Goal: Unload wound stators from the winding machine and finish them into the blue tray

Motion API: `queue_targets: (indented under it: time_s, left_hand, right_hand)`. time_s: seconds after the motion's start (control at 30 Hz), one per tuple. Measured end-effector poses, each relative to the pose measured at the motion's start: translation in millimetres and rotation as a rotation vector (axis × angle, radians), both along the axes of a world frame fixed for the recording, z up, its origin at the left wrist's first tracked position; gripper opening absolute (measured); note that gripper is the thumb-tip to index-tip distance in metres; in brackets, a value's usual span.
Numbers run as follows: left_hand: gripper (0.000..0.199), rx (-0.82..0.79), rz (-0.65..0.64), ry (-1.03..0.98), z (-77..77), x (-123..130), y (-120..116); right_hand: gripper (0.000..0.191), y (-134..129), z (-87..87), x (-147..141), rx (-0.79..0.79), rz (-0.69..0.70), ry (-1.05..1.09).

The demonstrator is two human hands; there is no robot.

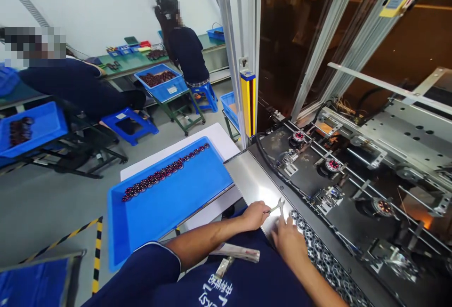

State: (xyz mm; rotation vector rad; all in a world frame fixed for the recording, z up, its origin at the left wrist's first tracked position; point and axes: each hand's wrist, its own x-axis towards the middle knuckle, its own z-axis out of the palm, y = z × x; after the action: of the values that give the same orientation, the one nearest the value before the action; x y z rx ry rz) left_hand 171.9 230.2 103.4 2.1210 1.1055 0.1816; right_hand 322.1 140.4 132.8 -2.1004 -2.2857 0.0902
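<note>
Over a shiny metal ledge, my left hand is closed around the end of a small metal wrench, whose open jaw points up and away from me. Close beside it, my right hand has its fingers bent at the lower part of the tool; what its fingertips grip is too small to tell. Rows of round metal parts lie on the ledge just right of my right hand.
A blue tray with a line of dark round parts stands to the left. At the right is a machine with rails and round fixtures, behind a metal post and a yellow sensor bar. Two people sit at benches at the back left.
</note>
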Motion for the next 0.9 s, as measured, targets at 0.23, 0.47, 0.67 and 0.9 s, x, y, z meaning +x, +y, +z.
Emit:
queue_targets:
  time_s: [0.23,0.47,0.67,0.9]
  left_hand:
    - [0.033,0.353,0.052,0.055,104.0,-23,104]
    - [0.046,0.626,-0.204,0.117,181.3,82,244]
    - [0.042,0.63,-0.369,0.236,140.4,119,282]
    - [0.031,0.591,-0.452,0.29,120.1,126,309]
  right_hand:
    - [0.036,21,111.2,147,0.427,0.22,-0.195]
    - [0.035,172,108.8,230,0.38,0.371,-0.179]
    - [0.032,201,51.0,242,0.344,0.258,-0.042]
    - [0.031,199,40.2,254,0.262,0.184,0.037]
